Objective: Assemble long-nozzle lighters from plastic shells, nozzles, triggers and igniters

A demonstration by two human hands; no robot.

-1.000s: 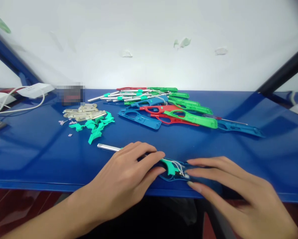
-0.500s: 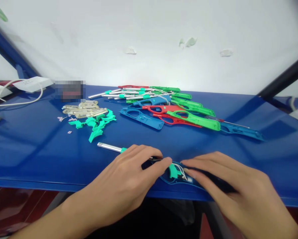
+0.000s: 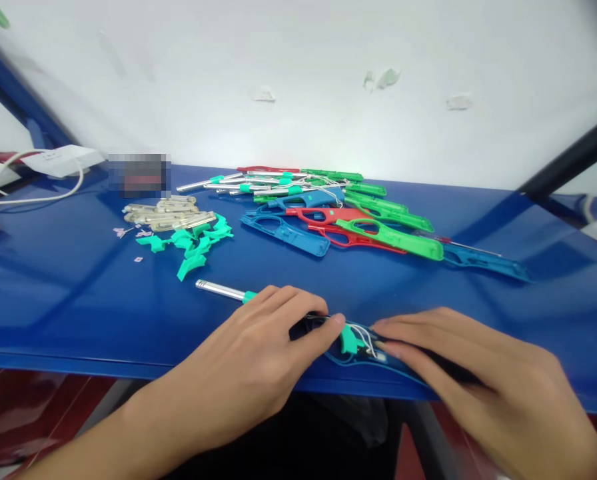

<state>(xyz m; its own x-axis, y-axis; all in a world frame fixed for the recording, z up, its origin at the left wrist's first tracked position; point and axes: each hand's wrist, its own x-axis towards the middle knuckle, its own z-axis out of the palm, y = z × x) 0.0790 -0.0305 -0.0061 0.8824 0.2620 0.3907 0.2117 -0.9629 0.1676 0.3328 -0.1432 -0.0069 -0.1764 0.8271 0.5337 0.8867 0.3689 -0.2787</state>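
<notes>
A long-nosed lighter with an opened blue housing [image 3: 341, 361] lies at the table's front edge. Its silver tube [image 3: 221, 289] points left, with a green collar at its base. A green trigger [image 3: 349, 340] and white wires [image 3: 367, 339] show inside. My left hand [image 3: 263, 350] is closed over the tube end of the housing, thumb and fingers pinching it and hiding that part. On the handle side, my right hand [image 3: 478, 373] pinches the housing beside the wires with thumb and fingertips; its palm hides the handle's far end.
Green triggers [image 3: 193, 257] and pale clear parts [image 3: 166, 217] lie in piles at left. Farther back are several silver tubes [image 3: 251, 190] and red, green and blue housings [image 3: 283, 233]. A white cable [image 3: 38, 200] curves at far left.
My right hand has slid slightly to the right along the housing. My left hand stays on the lighter almost unmoved. The view has shifted a little.
</notes>
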